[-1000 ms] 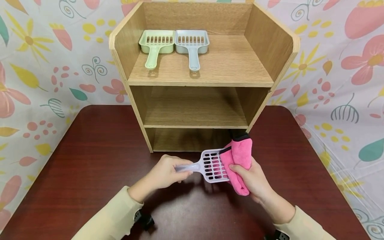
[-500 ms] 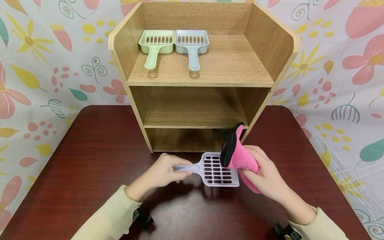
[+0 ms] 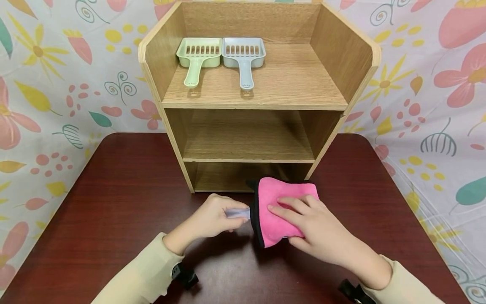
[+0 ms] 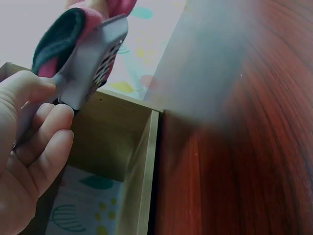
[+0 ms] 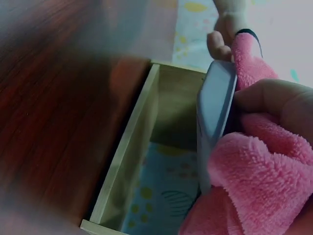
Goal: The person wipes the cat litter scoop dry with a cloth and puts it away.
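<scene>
My left hand (image 3: pixel 214 215) grips the handle of a pale lilac litter scoop (image 3: pixel 238 213) above the table. In the left wrist view, the slots of the scoop (image 4: pixel 105 61) show, seen edge-on. A pink cloth (image 3: pixel 271 226) with black edging covers most of the scoop's head in the head view. My right hand (image 3: pixel 317 230) rests on this cloth, fingers spread nearly straight across it and thumb by the scoop's near edge. In the right wrist view, the fluffy cloth (image 5: pixel 266 181) bunches beneath the hand and the scoop's side (image 5: pixel 217 100) shows.
Behind the hands stands a wooden shelf unit (image 3: pixel 250 104) on a dark red-brown table (image 3: pixel 125 202). On its top shelf, a green scoop (image 3: pixel 194 69) and a blue scoop (image 3: pixel 244 69) lie in matching trays, side by side. A patterned backdrop (image 3: pixel 64 105) surrounds the table.
The cloth, folded in my right hand a second ago, was lifted and turned over. Now it lies spread across the scoop's head under that hand. My left hand has hardly moved.
</scene>
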Available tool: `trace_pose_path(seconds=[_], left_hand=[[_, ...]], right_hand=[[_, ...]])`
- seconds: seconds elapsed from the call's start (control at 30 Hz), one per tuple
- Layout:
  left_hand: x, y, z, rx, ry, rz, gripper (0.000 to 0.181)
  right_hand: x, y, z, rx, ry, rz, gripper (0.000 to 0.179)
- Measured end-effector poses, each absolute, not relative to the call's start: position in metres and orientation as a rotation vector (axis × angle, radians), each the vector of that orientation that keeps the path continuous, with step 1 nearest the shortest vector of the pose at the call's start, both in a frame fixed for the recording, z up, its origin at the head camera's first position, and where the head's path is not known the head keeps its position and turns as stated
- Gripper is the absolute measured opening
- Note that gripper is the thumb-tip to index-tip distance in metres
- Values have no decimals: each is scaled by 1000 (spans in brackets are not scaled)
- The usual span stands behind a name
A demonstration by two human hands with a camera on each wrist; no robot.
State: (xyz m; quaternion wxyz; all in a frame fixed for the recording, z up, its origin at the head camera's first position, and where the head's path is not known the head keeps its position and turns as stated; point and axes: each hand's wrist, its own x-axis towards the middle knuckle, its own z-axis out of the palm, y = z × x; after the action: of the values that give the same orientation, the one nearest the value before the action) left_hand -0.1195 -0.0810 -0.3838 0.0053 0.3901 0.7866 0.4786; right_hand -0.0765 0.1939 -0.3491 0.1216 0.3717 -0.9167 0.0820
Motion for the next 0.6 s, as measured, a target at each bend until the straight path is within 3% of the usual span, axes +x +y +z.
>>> trace_pose_path(seconds=[0.6], left_hand=[[-118, -75, -390, 1325, 2480, 1491, 16]], right_hand=[[-85, 187, -334, 1216, -2805, -17, 46]])
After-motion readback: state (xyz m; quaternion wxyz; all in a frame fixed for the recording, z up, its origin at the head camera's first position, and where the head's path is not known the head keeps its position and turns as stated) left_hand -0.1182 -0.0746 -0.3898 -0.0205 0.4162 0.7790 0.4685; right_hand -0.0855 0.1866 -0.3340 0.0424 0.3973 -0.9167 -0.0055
